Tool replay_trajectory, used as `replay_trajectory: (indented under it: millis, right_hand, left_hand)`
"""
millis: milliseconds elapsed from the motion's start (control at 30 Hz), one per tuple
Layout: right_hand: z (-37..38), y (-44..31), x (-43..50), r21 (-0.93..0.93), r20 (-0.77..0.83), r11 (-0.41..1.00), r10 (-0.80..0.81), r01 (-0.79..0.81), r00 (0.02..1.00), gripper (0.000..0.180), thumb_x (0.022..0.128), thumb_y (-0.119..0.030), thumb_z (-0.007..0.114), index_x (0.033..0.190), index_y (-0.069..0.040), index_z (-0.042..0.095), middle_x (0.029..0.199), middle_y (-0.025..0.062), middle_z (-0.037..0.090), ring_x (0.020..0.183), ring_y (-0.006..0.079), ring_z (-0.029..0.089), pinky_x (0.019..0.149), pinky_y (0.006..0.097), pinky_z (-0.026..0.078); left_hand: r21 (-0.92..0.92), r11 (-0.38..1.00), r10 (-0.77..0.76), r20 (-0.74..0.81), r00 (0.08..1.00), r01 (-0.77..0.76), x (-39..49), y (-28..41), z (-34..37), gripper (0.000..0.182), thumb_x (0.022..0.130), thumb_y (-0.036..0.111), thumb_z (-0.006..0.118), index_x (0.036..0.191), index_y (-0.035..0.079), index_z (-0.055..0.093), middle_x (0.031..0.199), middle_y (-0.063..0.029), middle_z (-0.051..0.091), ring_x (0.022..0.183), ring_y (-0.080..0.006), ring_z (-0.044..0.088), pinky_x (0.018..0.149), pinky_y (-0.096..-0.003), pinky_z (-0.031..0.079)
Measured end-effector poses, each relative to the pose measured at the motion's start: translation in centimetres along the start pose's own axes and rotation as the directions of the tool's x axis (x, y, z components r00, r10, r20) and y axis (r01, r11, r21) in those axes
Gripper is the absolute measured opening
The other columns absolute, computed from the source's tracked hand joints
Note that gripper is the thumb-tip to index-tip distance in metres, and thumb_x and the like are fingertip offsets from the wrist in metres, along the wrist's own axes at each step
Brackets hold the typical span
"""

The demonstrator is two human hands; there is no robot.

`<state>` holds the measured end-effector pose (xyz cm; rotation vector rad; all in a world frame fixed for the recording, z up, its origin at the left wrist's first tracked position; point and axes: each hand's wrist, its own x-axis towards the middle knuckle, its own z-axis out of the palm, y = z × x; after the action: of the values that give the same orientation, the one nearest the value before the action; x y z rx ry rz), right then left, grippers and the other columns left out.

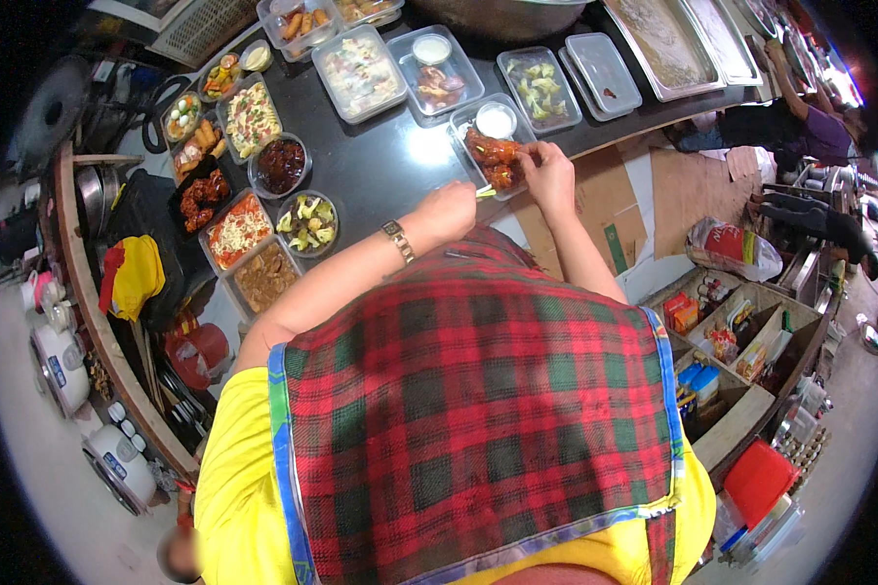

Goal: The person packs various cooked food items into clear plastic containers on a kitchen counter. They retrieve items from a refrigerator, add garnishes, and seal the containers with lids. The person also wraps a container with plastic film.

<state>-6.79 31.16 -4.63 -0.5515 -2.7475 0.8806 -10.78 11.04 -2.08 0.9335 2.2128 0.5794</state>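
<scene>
A clear plastic container [462, 152] at the dark counter's front edge holds glazed chicken pieces [492, 148] and a small round cup of white sauce [496, 121]. My right hand [547, 172] reaches over its right side, fingertips pinched together at the chicken; whether they hold a small bit cannot be told. Bits of green garnish lie on the chicken. My left hand [450, 208], with a watch [398, 241] on the wrist, is closed by the container's lower left corner. Thin green strips [486, 191] stick out from its fingers.
Lidded containers [358, 73] line the counter's back, beside steel trays [666, 44] and a large pot [505, 18]. Filled food tubs [240, 228] stand at left. Divided wooden bins [739, 329] are at lower right. Other people [812, 124] are at far right.
</scene>
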Motion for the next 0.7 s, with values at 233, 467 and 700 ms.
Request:
replay_trajectory:
  millis: [233, 467, 700]
  right_hand:
    - [0.1, 0.5, 0.9, 0.047, 0.066, 0.999, 0.006, -0.009, 0.998, 0.018, 0.086, -0.012, 0.06, 0.1, -0.008, 0.071, 0.092, 0.0145, 0.069, 0.087, 0.0292, 0.067, 0.077, 0.0362, 0.052]
    - [-2.5, -2.7, -2.6, 0.234, 0.269, 0.947, -0.282, 0.222, 0.921, 0.019, 0.085, -0.012, 0.061, 0.1, -0.006, 0.069, 0.098, 0.0155, 0.066, 0.092, 0.0339, 0.063, 0.081, 0.0397, 0.05]
    - [-2.6, -3.2, -3.5, 0.106, 0.402, 0.952, -0.305, 0.287, 0.864, 0.016, 0.082, -0.014, 0.063, 0.094, -0.004, 0.068, 0.089, 0.0142, 0.065, 0.088, 0.0339, 0.062, 0.077, 0.0417, 0.05]
  left_hand:
    - [-0.032, 0.999, -0.009, -0.044, 0.999, 0.008, -0.5, -0.3, 0.1, 0.021, 0.081, 0.004, 0.049, 0.097, -0.007, 0.057, 0.098, -0.0294, 0.062, 0.094, -0.0434, 0.061, 0.083, -0.0486, 0.05]
    - [0.007, 1.0, 0.002, -0.018, 1.0, -0.002, -0.3, -0.3, 0.4, 0.021, 0.085, 0.008, 0.047, 0.097, -0.006, 0.056, 0.099, -0.0287, 0.061, 0.093, -0.0439, 0.061, 0.081, -0.0496, 0.049]
    - [0.063, 0.996, 0.06, -0.02, 0.998, -0.059, -0.3, 0.3, 0.2, 0.019, 0.084, 0.006, 0.047, 0.098, -0.005, 0.054, 0.099, -0.0266, 0.06, 0.092, -0.0423, 0.062, 0.08, -0.0489, 0.051]
